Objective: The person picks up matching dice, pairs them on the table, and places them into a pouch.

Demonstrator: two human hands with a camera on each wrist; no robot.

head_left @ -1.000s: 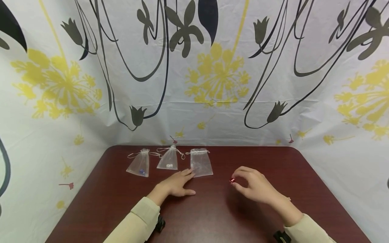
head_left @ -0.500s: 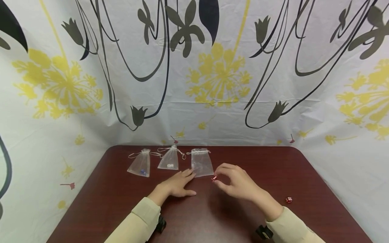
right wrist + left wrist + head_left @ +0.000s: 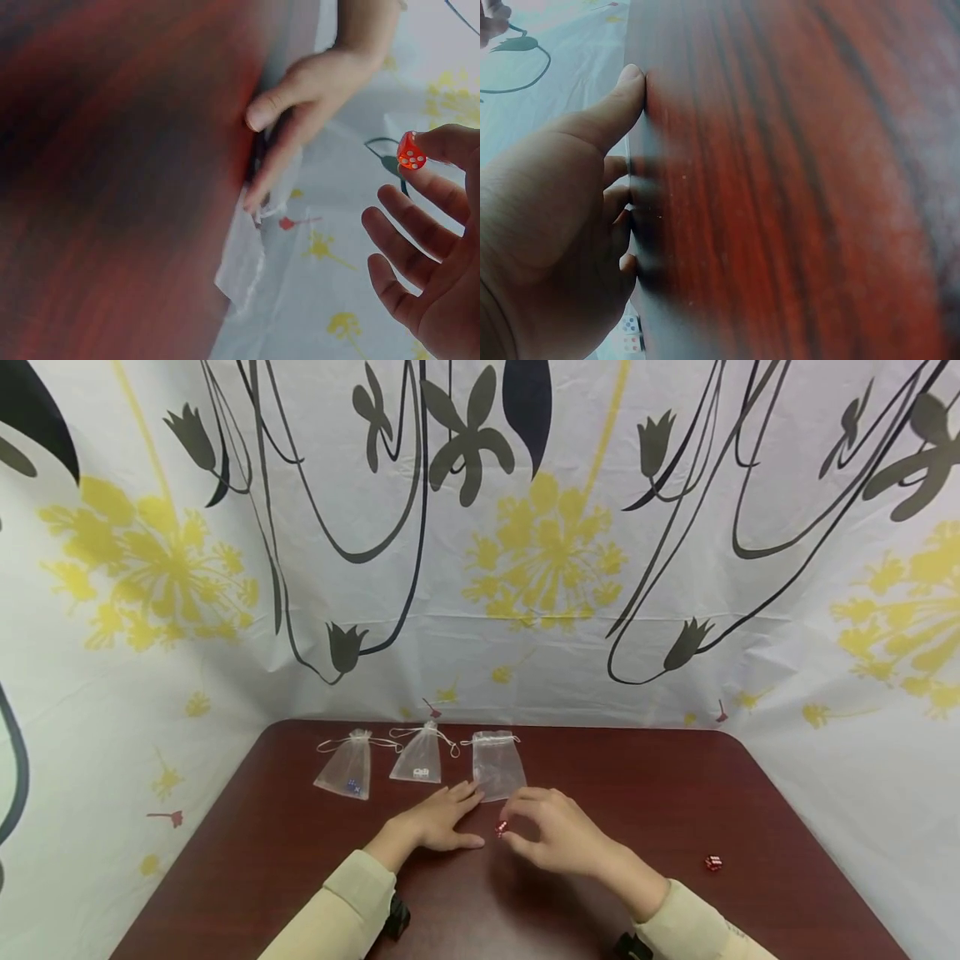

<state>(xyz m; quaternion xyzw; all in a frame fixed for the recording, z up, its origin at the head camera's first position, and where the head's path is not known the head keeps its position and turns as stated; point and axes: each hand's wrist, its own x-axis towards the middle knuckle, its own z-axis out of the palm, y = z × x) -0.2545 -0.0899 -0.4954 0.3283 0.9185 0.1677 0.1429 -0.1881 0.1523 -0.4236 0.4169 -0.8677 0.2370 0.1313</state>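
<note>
Between thumb and index finger, my right hand (image 3: 558, 832) pinches a red die (image 3: 501, 829) with white pips, held just above the table in the head view. The right wrist view shows the same red die (image 3: 411, 151) at the fingertips, the other fingers loosely spread. My left hand (image 3: 435, 820) lies palm down on the table, fingers extended, fingertips at the lower left corner of a sheer white drawstring bag (image 3: 498, 768). That bag lies flat, with no dice visible in it. In the left wrist view my left hand (image 3: 547, 202) rests its fingertips on the wood.
Left of that bag lie a sheer bag (image 3: 424, 753) with white dice and another bag (image 3: 341, 768) with blue dice. A second red die (image 3: 713, 862) sits on the right of the dark red table (image 3: 637, 777). A patterned cloth (image 3: 555, 668) hangs behind.
My right hand has carried the red die leftward across the table toward my left hand, lately also slightly nearer me. The second red die came into view. My left hand stays put.
</note>
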